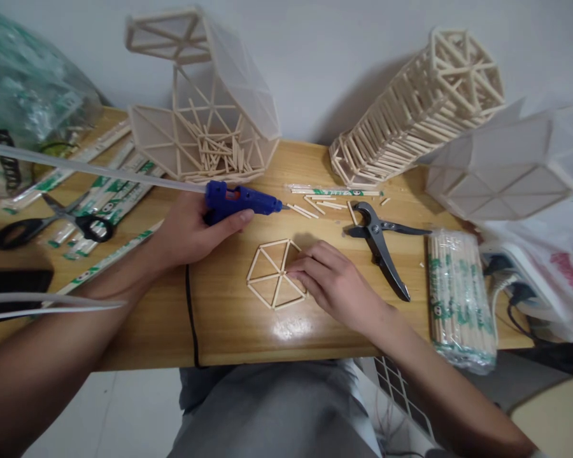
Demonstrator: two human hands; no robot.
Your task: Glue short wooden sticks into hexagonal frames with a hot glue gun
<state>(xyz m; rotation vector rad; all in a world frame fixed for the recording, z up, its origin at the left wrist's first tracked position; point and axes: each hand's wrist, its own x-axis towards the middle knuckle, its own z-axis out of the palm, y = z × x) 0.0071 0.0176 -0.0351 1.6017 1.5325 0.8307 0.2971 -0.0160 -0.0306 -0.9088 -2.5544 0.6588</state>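
Observation:
My left hand (191, 229) is wrapped round a blue glue gun (241, 200), its nozzle pointing right above the table and a long whitish glue stick running out of its back to the left. Below the nozzle lies a flat hexagon frame of short wooden sticks (262, 278) with spokes meeting at a hub. My right hand (332, 280) is closed in a pinch at the frame's right side, fingertips by the hub, on what looks like a spoke stick. The fingers hide most of that stick and part of the rim.
Black pliers (375, 235) and loose cut sticks (325, 202) lie behind my right hand. A wrapped chopstick bundle (461, 296) is at right, black scissors (52, 222) at left. Along the wall stand a stick lattice tower (401, 121) and panelled stick shells (243, 83) (501, 165).

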